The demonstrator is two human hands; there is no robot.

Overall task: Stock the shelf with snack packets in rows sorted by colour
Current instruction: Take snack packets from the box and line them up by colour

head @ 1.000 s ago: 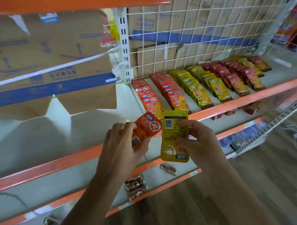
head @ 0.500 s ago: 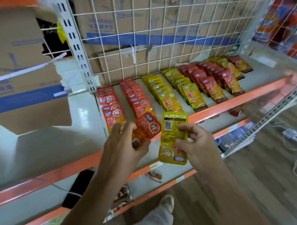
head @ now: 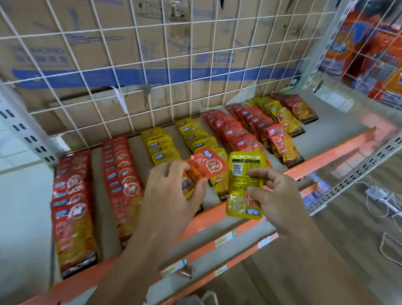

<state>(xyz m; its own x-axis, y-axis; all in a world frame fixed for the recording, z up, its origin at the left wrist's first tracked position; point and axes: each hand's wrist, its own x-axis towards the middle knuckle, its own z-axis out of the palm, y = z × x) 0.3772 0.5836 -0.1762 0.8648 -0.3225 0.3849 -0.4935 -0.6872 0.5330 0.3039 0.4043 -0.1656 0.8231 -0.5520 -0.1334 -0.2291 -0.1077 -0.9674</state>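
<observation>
My left hand (head: 172, 195) grips a few orange-red snack packets (head: 205, 169), the top one face up. My right hand (head: 275, 195) pinches a yellow packet (head: 244, 187) upside down, its back label toward me. Both hands hover over the front edge of the grey shelf (head: 101, 202) with its orange lip. On the shelf lie rows sorted by colour: two orange-red rows (head: 71, 204) at the left, two yellow rows (head: 160, 147) in the middle, then red rows (head: 236, 130) and a yellow and dark red row (head: 283, 116) at the right.
A white wire grid (head: 145, 62) backs the shelf, with cardboard boxes behind it. A lower shelf (head: 222, 241) with price tags sits below. White cables (head: 386, 202) lie on the wooden floor at right. My shoe (head: 208, 299) shows at the bottom.
The view has swung right and closer to the stocked shelf. Both hands, still holding their packets, now hang over the yellow rows instead of in front of the shelf edge.
</observation>
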